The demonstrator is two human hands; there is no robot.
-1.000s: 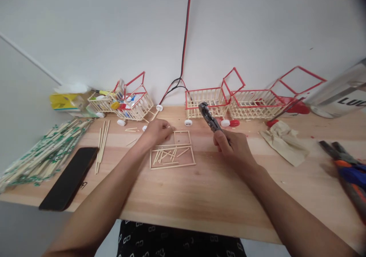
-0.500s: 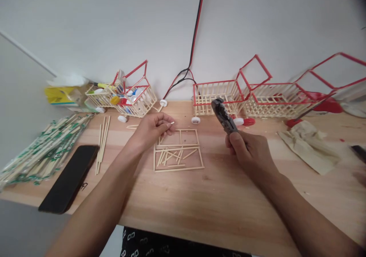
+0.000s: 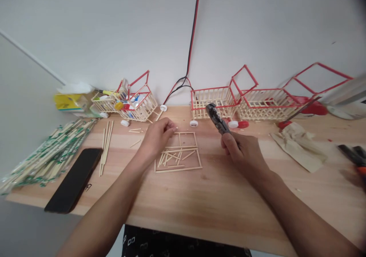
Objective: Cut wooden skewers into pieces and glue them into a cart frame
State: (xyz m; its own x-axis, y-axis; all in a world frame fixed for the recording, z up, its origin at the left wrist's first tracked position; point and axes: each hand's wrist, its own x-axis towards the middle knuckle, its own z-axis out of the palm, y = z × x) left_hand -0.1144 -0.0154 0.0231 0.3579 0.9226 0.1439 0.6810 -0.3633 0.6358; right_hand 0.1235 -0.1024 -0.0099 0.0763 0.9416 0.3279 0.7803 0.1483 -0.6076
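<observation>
My left hand (image 3: 158, 137) is pinched closed on a short piece of wooden stick (image 3: 176, 128), of which only the tip shows. It hangs over the back left of a flat wooden stick frame (image 3: 178, 169) and hides that corner. Several cut stick pieces (image 3: 171, 156) lie inside the frame's front half. To the right, my right hand (image 3: 243, 150) grips dark pliers (image 3: 217, 119), their jaws raised and pointing away and to the left. The pliers are above the table, apart from the frame.
Stick-built carts (image 3: 211, 97) with red trim and bottle-cap wheels line the wall. On the left are wrapped chopsticks (image 3: 57, 150), loose chopsticks (image 3: 105, 148) and a phone (image 3: 74, 180). Crumpled brown paper (image 3: 300, 146) and black-and-orange tool handles (image 3: 353, 156) lie at right.
My left hand still pinches the stick piece and has turned slightly, hiding more of it. The pliers stay in my right hand. The whole view has shifted a little, showing more of the tool handles at right.
</observation>
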